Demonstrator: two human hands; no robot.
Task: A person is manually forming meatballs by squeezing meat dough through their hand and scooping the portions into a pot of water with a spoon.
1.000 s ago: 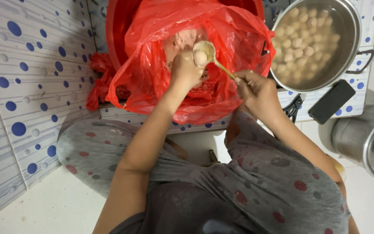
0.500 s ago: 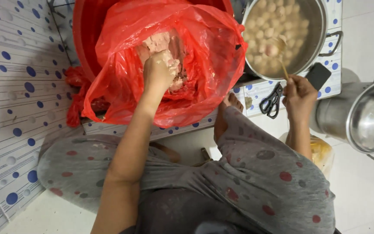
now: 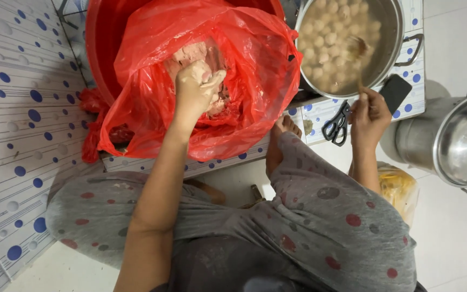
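- Two big vessels frame it: red basin (image 3: 101, 48) far left with its red bag (image 3: 255, 92) open, steel pot (image 3: 393, 38) far right, full of pale balls (image 3: 325, 40).
- Left hand (image 3: 195, 89) has gone back into the bag since a second ago, fingers curled tight, squeezing pink paste (image 3: 190, 54).
- Right hand (image 3: 368, 116) has swung right to the pot, fingers pinching the spoon (image 3: 359, 51) handle, bowl now dipped among the balls — looks like a ball just went in.
- Scissors (image 3: 333, 125) and phone (image 3: 395, 93) lie beside it.

Pale pink meat paste (image 3: 201, 57) heaped inside the open red bag; thin spoon (image 3: 359, 51) dipped among floating balls.
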